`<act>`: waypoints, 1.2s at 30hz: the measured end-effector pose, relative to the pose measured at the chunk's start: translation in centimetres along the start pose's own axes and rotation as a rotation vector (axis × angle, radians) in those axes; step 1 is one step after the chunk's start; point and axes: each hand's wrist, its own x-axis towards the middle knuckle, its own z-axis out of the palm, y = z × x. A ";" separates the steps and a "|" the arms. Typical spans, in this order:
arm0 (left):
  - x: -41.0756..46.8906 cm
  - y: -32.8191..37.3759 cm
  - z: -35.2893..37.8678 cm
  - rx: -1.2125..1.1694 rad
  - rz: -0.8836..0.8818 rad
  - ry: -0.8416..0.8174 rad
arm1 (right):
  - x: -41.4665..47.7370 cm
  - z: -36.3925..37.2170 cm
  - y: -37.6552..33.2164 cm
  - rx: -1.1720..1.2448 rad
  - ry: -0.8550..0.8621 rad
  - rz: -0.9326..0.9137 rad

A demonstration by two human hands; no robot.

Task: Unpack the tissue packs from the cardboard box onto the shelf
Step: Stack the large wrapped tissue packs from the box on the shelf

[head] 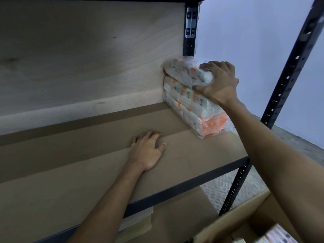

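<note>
Glossy crinkled plastic wrap on tissue packs (188, 81), matt cardboard-lined shelf (87, 172), black perforated metal uprights (287, 78).

HEAD VIEW: A single wide-angle camera, worn on the person's head, looks forward and slightly down into one bay of the shelf (91, 172) from close range. Both forearms enter from the bottom edge. The left hand (146, 151) lies flat near mid-frame, and the right hand (220, 83) is above and to its right, gripping the top pack (185, 71) in the bay's far right corner. The view meets the bay at an angle, turned toward its right end, where a post (287, 79) and the wall (254, 32) fill the right side. An open box (254, 213) shows in the bottom right corner, below shelf level.
</note>
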 end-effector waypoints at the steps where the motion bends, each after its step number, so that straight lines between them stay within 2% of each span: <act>1: 0.0 0.0 0.0 0.004 0.000 0.001 | -0.1 -0.2 0.1 -0.006 -0.007 -0.001; 12: 0.0 0.0 0.1 0.005 -0.001 0.004 | -1.6 -1.5 0.5 0.057 0.015 -0.025; 23: -1.2 0.7 -1.0 -0.038 0.000 -0.031 | -4.7 -3.3 -0.1 0.001 -0.063 -0.060; 31: -5.0 3.0 -1.7 -0.109 0.032 -0.060 | -10.7 -5.1 -0.3 0.002 -0.106 -0.027; 36: -8.5 6.8 -0.4 -0.195 0.143 -0.010 | -16.5 -6.4 0.3 -0.027 -0.146 -0.016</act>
